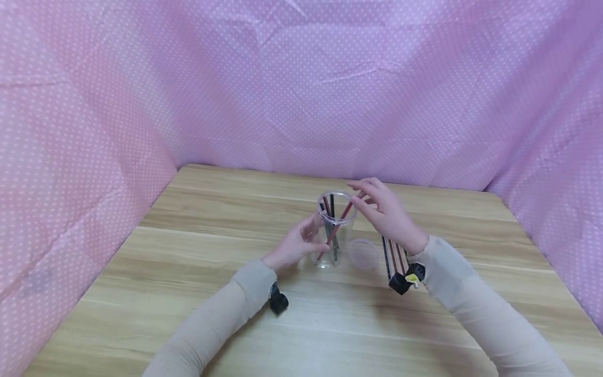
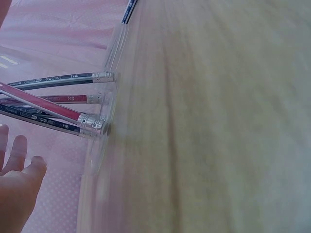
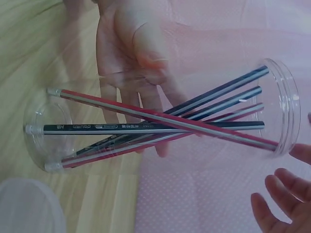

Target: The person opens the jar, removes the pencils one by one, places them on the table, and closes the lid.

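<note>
A clear plastic jar [image 1: 347, 230] stands upright on the table, its open mouth at the top. My left hand [image 1: 297, 245] grips it, fingers behind the wall and thumb at the side. Inside, several black-and-silver and red-and-silver pencils [image 3: 170, 119] lean across each other. Their metal ferrules rest at the jar's base in the left wrist view. One red pencil [image 1: 340, 222] slants up to the right rim. My right hand [image 1: 388, 214] is beside that rim, thumb near the pencil's top, fingers spread apart in the right wrist view.
A round translucent lid [image 1: 363, 255] lies on the table just right of the jar. More black and red pencils [image 1: 395, 254] lie side by side under my right wrist. Pink dotted cloth [image 1: 301, 94] hangs behind and on both sides of the wooden table [image 1: 198, 246].
</note>
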Available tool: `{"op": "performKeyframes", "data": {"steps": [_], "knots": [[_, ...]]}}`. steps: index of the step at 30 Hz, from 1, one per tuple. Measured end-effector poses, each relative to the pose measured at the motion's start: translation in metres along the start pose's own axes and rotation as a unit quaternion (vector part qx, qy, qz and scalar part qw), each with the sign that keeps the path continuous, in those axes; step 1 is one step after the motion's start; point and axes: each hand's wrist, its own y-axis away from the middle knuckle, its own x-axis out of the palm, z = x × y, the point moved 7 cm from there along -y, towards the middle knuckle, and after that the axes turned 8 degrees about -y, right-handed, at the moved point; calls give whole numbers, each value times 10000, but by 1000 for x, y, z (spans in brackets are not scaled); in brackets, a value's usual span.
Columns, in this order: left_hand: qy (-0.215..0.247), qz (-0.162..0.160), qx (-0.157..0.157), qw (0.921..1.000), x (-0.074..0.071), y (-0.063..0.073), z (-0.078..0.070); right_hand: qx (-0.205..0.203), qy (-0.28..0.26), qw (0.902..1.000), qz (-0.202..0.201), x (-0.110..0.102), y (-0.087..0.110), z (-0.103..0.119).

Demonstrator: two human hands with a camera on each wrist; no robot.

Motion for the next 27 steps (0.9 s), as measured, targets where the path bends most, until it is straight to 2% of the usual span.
{"op": "performKeyframes", "data": {"steps": [5, 8, 13, 19, 25, 27], "knots": [[38, -23, 64, 10000, -1, -3, -2, -337, 739, 9956, 471, 8, -2, 12], [19, -23, 55, 10000, -1, -2, -1, -528, 1161, 9904, 524, 11, 1, 16], [-82, -26, -3, 10000, 1, 0, 0, -775, 1195, 9897, 105, 8, 11, 15], [-112, -29, 85, 9999, 2, 1, -1, -1312, 1032, 9849, -454, 2, 22, 13], [-69, -48, -18, 10000, 1, 1, 1, -1737, 1306, 9741, -632, 2, 28, 13], [-38, -24, 37, 10000, 1, 1, 1, -1786, 1392, 9718, -657, 4, 29, 12]]}}
